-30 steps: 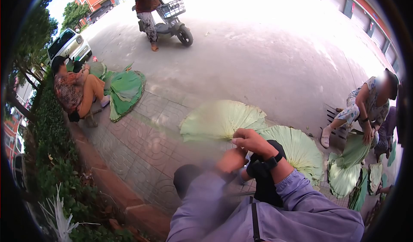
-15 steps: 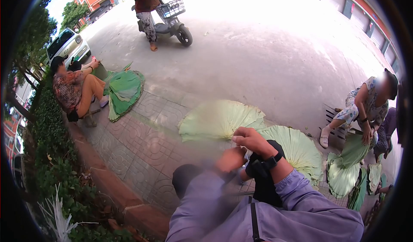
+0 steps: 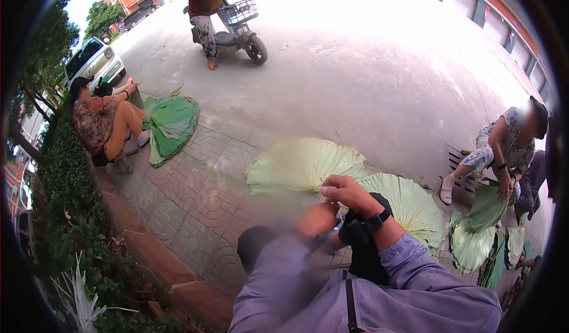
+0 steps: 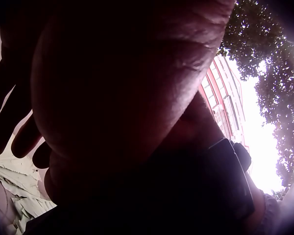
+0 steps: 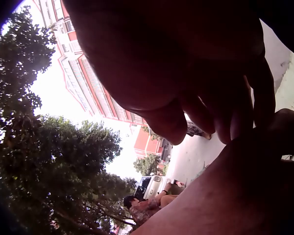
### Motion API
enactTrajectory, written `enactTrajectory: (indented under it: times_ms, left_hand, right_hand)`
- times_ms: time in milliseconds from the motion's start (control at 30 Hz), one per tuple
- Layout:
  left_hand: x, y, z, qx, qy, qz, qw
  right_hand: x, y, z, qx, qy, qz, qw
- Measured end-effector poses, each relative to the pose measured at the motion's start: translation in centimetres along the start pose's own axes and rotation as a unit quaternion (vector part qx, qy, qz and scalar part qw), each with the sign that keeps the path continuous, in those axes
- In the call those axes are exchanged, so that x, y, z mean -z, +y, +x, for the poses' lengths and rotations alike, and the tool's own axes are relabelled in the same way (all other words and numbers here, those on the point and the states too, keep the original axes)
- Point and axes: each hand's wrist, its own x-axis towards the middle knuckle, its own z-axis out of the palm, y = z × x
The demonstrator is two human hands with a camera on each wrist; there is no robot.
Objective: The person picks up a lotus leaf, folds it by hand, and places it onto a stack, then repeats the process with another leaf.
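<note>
My left hand [image 3: 318,219] and right hand [image 3: 349,194] are crossed in front of me, close over my knees. The right hand's fingers hang loosely over the left hand near its wrist, holding nothing. In the left wrist view, the left hand's fingers [image 4: 12,117] droop, relaxed and dark against the light. A black band with a device [image 3: 363,230] sits on my right wrist. Just beyond my hands, large pale lotus leaves [image 3: 335,161] lie spread on the paving, another leaf [image 3: 409,205] beside my right forearm. Neither hand touches the leaves.
At left, a seated person [image 3: 98,119] works by a stack of green leaves [image 3: 173,122]. At right, another bends over leaves [image 3: 474,247] near a drain grate. A person stands with a scooter [image 3: 240,34]. A brick kerb [image 3: 151,265] and hedge [image 3: 71,179] run along the left.
My hands stay in the same crossed pose. The seated person at left has raised their hands, and the leaf before them now stands more upright.
</note>
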Motion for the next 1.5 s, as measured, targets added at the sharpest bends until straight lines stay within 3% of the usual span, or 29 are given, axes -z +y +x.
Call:
enactTrajectory:
  times_ms: [867,1500]
  left_hand:
    - [-0.2,-0.2,-0.2,0.001,0.013,-0.005,1.000]
    - [-0.7,-0.5,0.8,0.077,-0.072,-0.020,0.994]
  right_hand:
    - [-0.1,0.7,0.5,0.012,0.050,0.015,0.999]
    - [-0.6,0.8,0.7,0.012,0.063,0.038,0.997]
